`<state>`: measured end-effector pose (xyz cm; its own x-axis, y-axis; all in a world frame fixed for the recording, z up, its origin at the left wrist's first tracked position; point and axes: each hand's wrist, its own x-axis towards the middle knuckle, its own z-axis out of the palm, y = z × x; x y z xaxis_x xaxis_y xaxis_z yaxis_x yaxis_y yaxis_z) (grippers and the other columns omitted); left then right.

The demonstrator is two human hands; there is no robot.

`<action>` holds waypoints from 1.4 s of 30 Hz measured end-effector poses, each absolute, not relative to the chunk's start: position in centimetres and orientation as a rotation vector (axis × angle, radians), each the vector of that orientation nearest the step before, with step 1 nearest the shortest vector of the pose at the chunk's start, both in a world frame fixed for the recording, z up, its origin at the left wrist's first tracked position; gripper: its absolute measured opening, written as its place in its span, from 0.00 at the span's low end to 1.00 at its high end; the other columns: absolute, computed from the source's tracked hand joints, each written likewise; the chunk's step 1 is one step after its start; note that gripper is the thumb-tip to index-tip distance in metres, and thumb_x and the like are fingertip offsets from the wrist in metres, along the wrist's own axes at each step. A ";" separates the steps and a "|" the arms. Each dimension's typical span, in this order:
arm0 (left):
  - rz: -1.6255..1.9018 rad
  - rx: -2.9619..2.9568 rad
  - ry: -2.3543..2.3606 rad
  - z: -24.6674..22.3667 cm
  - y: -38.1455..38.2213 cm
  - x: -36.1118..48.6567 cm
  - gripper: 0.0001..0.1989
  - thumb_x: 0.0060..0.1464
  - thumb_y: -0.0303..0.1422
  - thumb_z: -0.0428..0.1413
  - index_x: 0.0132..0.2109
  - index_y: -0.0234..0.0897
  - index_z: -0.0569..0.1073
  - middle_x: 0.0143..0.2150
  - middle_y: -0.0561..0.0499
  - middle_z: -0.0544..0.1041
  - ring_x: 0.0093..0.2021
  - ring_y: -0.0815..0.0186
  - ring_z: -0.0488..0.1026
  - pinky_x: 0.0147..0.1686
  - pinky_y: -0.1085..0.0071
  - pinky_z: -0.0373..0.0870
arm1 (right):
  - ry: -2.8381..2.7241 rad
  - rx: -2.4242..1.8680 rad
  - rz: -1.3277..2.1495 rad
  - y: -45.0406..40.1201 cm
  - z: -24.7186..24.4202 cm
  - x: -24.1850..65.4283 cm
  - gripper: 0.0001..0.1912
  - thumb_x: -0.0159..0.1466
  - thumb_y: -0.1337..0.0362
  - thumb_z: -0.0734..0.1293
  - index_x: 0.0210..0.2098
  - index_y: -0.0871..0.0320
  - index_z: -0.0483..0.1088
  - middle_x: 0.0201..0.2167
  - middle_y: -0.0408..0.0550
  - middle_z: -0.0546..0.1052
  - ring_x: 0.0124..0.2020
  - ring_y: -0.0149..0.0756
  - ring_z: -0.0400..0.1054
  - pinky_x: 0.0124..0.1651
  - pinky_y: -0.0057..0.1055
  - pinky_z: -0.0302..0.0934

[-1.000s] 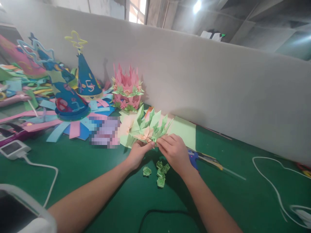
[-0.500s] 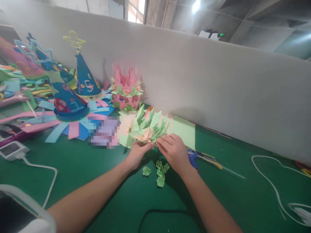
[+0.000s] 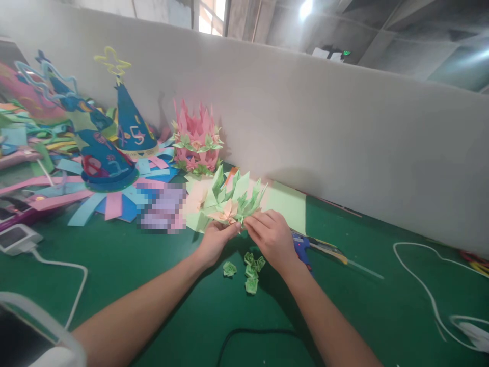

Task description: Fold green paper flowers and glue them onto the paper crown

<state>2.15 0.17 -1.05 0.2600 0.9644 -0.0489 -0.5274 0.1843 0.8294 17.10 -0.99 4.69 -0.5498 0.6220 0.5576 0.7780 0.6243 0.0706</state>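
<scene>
A light green folded-paper crown (image 3: 237, 193) with pointed tips is held between my two hands, raised a little off the table. On its near side is a peach paper flower (image 3: 228, 211). My left hand (image 3: 214, 242) grips the lower edge, thumb below the flower. My right hand (image 3: 269, 239) is closed at the right side of the crown, fingertips pressed together close to my left thumb; whatever small part they pinch is hidden. Several small crumpled-looking green paper roses (image 3: 251, 283) lie on the table below my hands, one apart to the left.
Behind the crown lie green paper sheets (image 3: 292, 204). A blue hot glue gun (image 3: 301, 247) lies right of my right hand. A pink paper crown (image 3: 196, 135) and blue cone hats (image 3: 105, 160) stand at the back left. White cables (image 3: 426, 285) lie on the green table.
The view has shifted very slightly. My hands keep their hold on the crown almost unchanged.
</scene>
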 end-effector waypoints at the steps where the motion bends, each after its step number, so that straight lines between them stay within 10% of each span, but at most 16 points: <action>1: 1.174 0.796 0.665 -1.0 0.1 2.2 0.09 0.44 0.34 0.62 0.29 0.30 0.76 0.27 0.50 0.75 0.30 0.69 0.69 0.38 0.71 0.65 | -2.357 -1.098 -0.433 -1.0 4.7 17.1 0.09 0.65 0.67 0.59 0.33 0.60 0.69 0.30 0.48 0.73 0.32 0.35 0.59 0.35 0.33 0.51; 42: 1.172 0.763 0.638 0.4 -0.4 2.1 0.10 0.44 0.34 0.62 0.25 0.30 0.74 0.24 0.51 0.73 0.28 0.71 0.67 0.35 0.73 0.64 | -2.271 -1.060 -0.441 -1.4 4.0 17.4 0.08 0.64 0.67 0.60 0.37 0.58 0.71 0.29 0.47 0.74 0.30 0.35 0.58 0.35 0.33 0.52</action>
<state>2.09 -0.43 0.38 0.2714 0.9612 -0.0492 -0.5630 0.2000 0.8019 17.39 -1.39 3.96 -0.5096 0.5821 0.6336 0.7768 0.6279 0.0480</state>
